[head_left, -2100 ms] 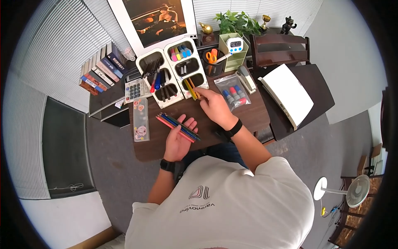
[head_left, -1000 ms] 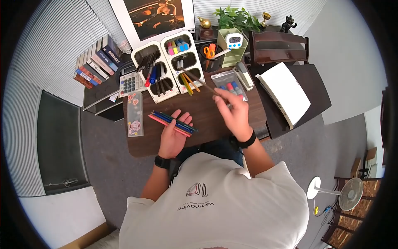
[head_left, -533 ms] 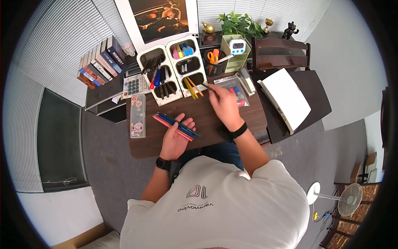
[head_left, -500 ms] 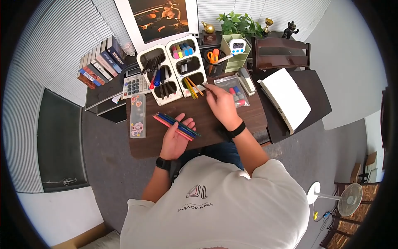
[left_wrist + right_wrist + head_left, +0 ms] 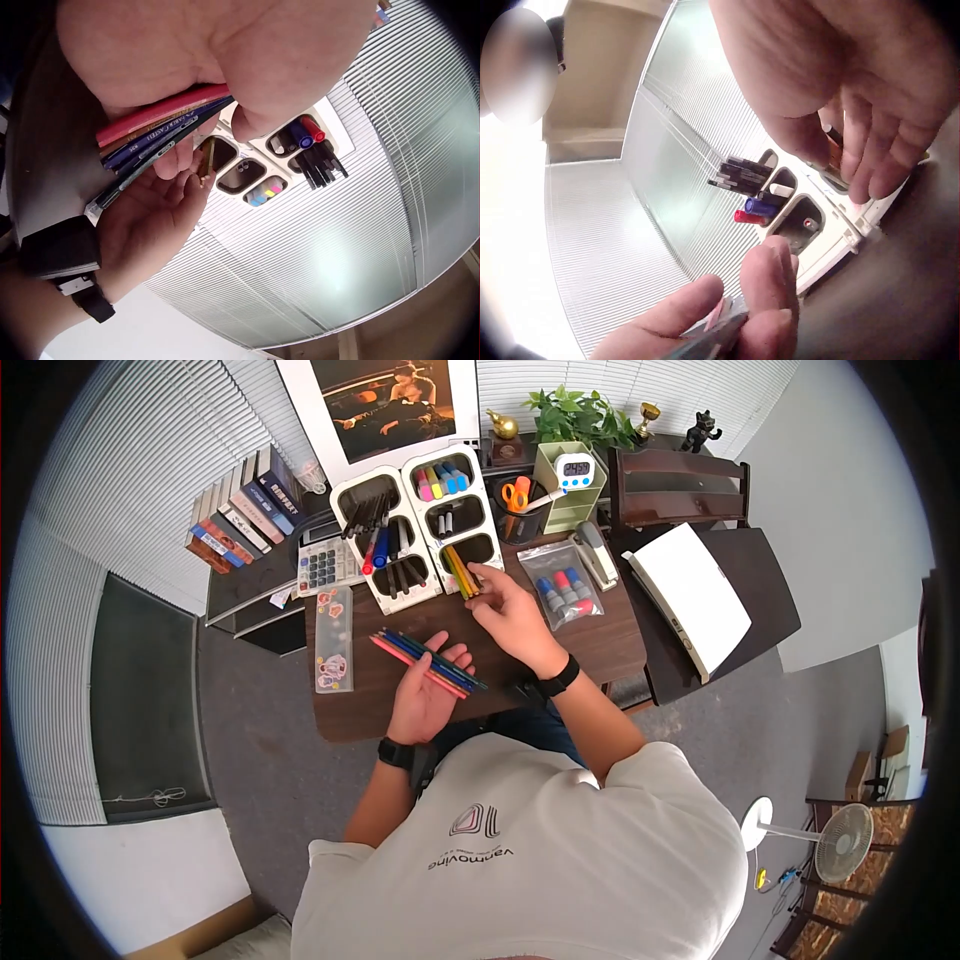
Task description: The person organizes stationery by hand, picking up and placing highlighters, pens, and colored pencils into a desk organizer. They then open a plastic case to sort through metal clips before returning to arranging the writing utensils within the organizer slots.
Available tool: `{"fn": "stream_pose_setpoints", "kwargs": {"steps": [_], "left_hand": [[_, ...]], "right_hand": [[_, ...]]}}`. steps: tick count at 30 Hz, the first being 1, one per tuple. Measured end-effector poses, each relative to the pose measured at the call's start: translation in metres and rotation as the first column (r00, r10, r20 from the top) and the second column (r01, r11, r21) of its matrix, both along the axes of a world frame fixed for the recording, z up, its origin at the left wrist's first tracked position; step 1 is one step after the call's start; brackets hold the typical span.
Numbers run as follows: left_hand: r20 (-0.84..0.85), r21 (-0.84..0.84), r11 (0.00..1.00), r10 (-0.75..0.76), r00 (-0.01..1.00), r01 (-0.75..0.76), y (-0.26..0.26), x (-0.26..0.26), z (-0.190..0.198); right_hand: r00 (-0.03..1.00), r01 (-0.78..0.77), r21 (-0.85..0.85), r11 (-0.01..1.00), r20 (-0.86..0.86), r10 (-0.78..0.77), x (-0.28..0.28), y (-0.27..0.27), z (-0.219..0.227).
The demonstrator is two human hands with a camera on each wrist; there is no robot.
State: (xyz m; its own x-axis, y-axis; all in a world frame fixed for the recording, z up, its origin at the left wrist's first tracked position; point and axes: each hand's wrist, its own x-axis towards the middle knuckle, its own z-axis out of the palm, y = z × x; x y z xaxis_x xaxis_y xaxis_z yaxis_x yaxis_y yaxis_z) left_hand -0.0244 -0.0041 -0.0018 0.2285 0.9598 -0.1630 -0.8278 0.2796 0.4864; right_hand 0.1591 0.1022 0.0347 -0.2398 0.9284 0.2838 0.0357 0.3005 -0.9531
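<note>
My left hand [image 5: 422,700] lies palm up over the desk, thumb laid across a bundle of coloured pencils [image 5: 161,127] in red, brown, blue and dark green. My right hand [image 5: 515,618] is at the front right compartment of a white desk organizer [image 5: 438,588]. Its thumb and fingers pinch at the yellow and brown pencils [image 5: 460,572] standing there; in the right wrist view the fingers cover most of them. Neighbouring compartments hold highlighters [image 5: 440,482], a red marker and a blue marker [image 5: 380,550], and black pens [image 5: 366,518].
Right of the organizer lies a clear bag of markers [image 5: 568,592] beside a stapler [image 5: 596,555]. Behind are a mesh cup with scissors [image 5: 515,495] and a green holder with a timer [image 5: 574,470]. A pencil case [image 5: 333,640] and calculator [image 5: 325,567] sit at left.
My right hand drew back with a dark brown pencil, then returned to the front right compartment, and its fingers now close around the pencils there. The left hand keeps holding its bundle.
</note>
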Motion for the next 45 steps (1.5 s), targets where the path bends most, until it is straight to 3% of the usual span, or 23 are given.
{"fn": "stream_pose_setpoints", "kwargs": {"steps": [1,3,7,9,10,12,15,19,21,22,24,25,27,28,31,32,34,37,39,41,45], "left_hand": [[0.005,0.003,1.000,-0.006,1.000,0.006,0.000,0.000,-0.001],[0.010,0.002,1.000,-0.007,1.000,0.007,0.000,0.000,-0.001],[0.008,0.006,1.000,0.001,1.000,-0.001,-0.001,-0.001,0.000],[0.005,0.006,1.000,0.020,1.000,-0.020,-0.002,0.001,0.004],[0.002,0.008,0.999,0.038,0.999,-0.038,-0.002,0.002,0.005],[0.008,0.012,0.997,0.073,0.997,-0.073,-0.001,0.000,-0.005],[-0.024,0.010,0.993,0.115,0.993,-0.115,-0.001,0.002,-0.004],[-0.127,0.017,0.995,0.099,0.987,-0.098,-0.001,0.006,0.005],[-0.089,0.011,0.994,0.112,0.990,-0.111,0.000,0.005,0.003],[-0.049,0.004,0.992,0.126,0.991,-0.126,0.001,0.004,0.002],[-0.076,0.014,0.993,0.119,0.990,-0.118,0.000,0.003,0.001],[-0.100,0.022,0.993,0.115,0.988,-0.114,-0.001,0.003,0.001],[-0.079,0.027,0.996,0.086,0.993,-0.084,-0.001,0.004,0.007],[-0.058,0.035,0.998,0.060,0.996,-0.059,0.000,0.005,0.009],[0.022,-0.019,0.999,0.052,0.998,-0.051,0.001,0.003,0.011],[0.026,-0.016,0.998,0.055,0.998,-0.055,0.002,0.001,0.010],[0.029,0.008,1.000,0.026,0.999,-0.027,0.002,-0.001,0.006],[-0.001,0.026,1.000,0.005,1.000,-0.005,0.001,-0.002,0.005],[-0.030,0.017,1.000,0.019,0.999,-0.019,0.000,-0.001,0.006],[-0.056,0.010,0.999,0.038,0.998,-0.037,-0.001,0.000,0.006],[-0.014,-0.023,0.998,0.050,0.999,-0.051,-0.003,-0.001,0.005]], "right_hand": [[1.000,0.001,-0.001,1.000,0.000,-0.001,0.000,0.000,-0.003],[0.978,-0.101,-0.145,0.984,-0.197,0.071,0.000,-0.002,-0.007],[0.962,-0.142,-0.141,0.980,-0.253,0.103,-0.003,-0.013,0.003],[0.996,0.068,-0.021,0.997,0.056,-0.067,0.000,-0.032,0.025],[0.996,0.066,-0.023,0.998,0.055,-0.065,0.003,-0.041,0.029],[0.955,0.132,0.081,0.988,0.256,-0.149,0.008,-0.060,0.034],[0.862,-0.085,0.064,0.994,0.506,0.041,0.016,-0.082,0.034],[0.857,-0.094,0.090,0.992,0.514,0.035,0.021,-0.088,0.020],[0.911,0.052,0.304,0.951,0.376,-0.170,0.022,-0.087,0.022],[0.911,0.056,0.305,0.951,0.373,-0.174,0.024,-0.086,0.027],[0.975,0.105,0.135,0.985,0.180,-0.129,0.033,-0.084,0.041],[0.975,0.108,0.134,0.985,0.179,-0.131,0.038,-0.080,0.040],[0.982,0.047,-0.027,0.999,-0.179,-0.051,0.049,-0.070,0.040],[0.968,0.027,-0.088,0.996,-0.247,-0.048,0.055,-0.065,0.044],[0.959,0.233,-0.025,0.972,-0.158,-0.234,0.065,-0.046,0.041],[0.961,0.229,-0.021,0.973,-0.156,-0.229,0.063,-0.040,0.042],[0.935,0.348,0.124,0.929,0.030,-0.354,0.055,-0.031,0.042],[0.952,0.230,0.177,0.957,0.163,-0.259,0.033,-0.013,0.027],[0.974,0.184,0.154,0.971,0.103,-0.201,0.018,-0.006,0.018],[0.948,0.130,0.121,0.984,0.277,-0.159,0.009,-0.004,0.023],[0.962,0.096,0.149,0.984,0.242,-0.130,0.004,0.003,0.014]]}}
